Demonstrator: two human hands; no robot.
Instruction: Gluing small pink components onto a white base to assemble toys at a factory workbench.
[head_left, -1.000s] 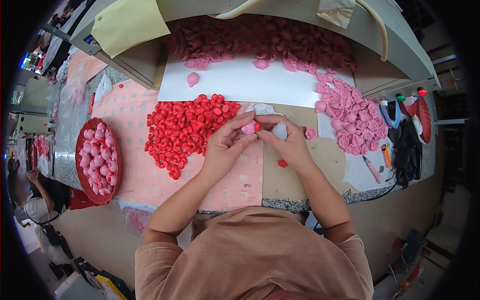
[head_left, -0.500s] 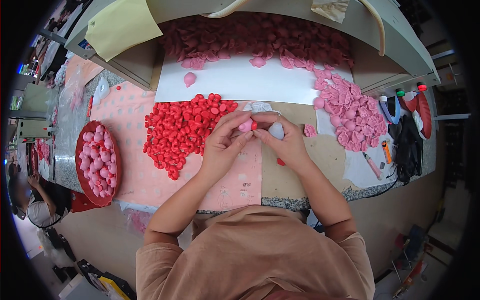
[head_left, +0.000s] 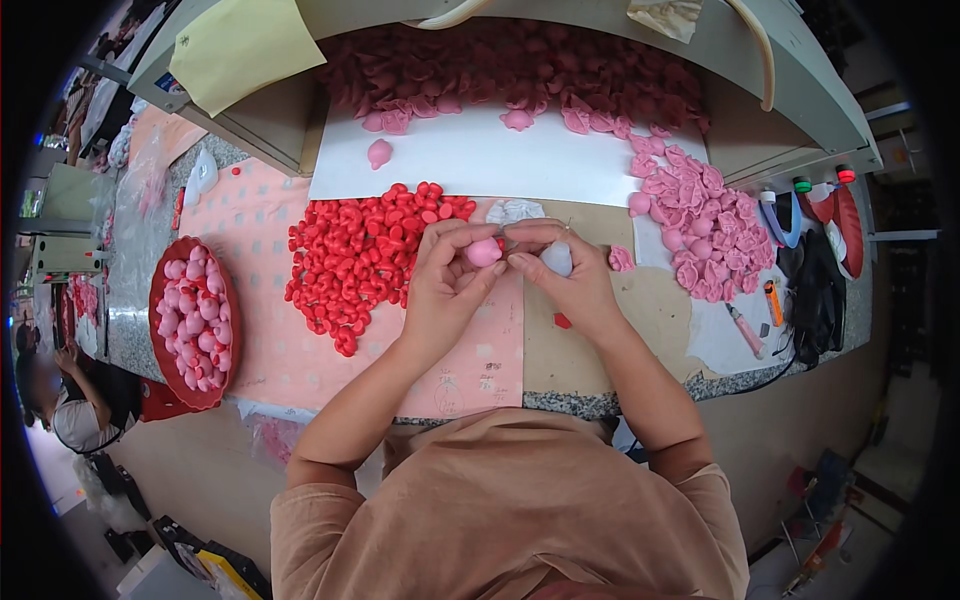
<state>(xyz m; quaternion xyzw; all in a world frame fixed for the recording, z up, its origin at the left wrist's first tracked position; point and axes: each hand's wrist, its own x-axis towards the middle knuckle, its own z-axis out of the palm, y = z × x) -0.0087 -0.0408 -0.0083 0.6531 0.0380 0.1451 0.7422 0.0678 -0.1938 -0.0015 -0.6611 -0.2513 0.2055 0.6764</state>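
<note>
Over the middle of the bench, my left hand (head_left: 446,275) pinches a round pink soft-looking piece (head_left: 483,252) between thumb and fingers. A bit of a red piece (head_left: 501,243) shows at its right side, mostly hidden by my fingertips. My right hand (head_left: 578,290) is closed around a small whitish squeeze bottle (head_left: 556,259) with a thin tip, its thumb and forefinger meeting at the red piece. Left of my hands lies a heap of small red rounded pieces (head_left: 360,255). Farther left, a red scalloped basket (head_left: 233,340) holds pink pieces with red parts on them.
Thin pink pieces with trimmings (head_left: 700,225) pile up at right, with more under the grey machine hood (head_left: 800,100). An orange cutter (head_left: 773,302), a pink-and-white tube (head_left: 745,331) and dark cloth (head_left: 815,290) lie at far right. A person (head_left: 85,400) sits at far left.
In my fingers the pink piece has turned, so its rounded side now shows and less of the red part is visible. Both hands stay at nearly the same spot.
</note>
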